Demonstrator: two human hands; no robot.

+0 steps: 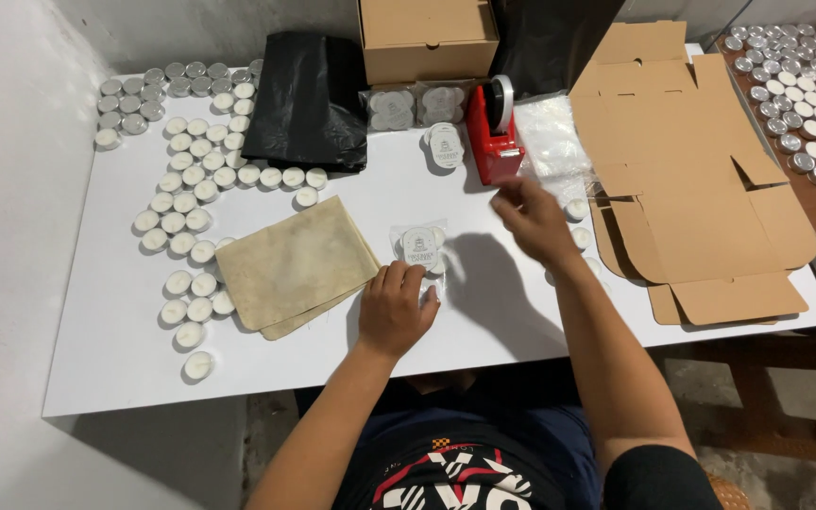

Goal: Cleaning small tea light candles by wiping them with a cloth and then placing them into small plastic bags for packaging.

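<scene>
My left hand (395,308) presses down on the near end of a small clear packet of tealight candles (419,247) with a round white label, lying on the white table (115,349). My right hand (533,217) hovers, blurred, just below a red tape dispenser (493,137), fingers loosely curled; whether it pinches a bit of tape I cannot tell. A few loose tealights (577,210) sit beside the right hand.
Several loose tealights (186,203) cover the table's left side. A tan folded cloth (293,264) lies left of the packet. Behind are a black bag (309,99), a closed cardboard box (427,38), filled packets (417,107), clear plastic bags (550,142) and flat cardboard (691,170). More tealights (809,94) fill a side table.
</scene>
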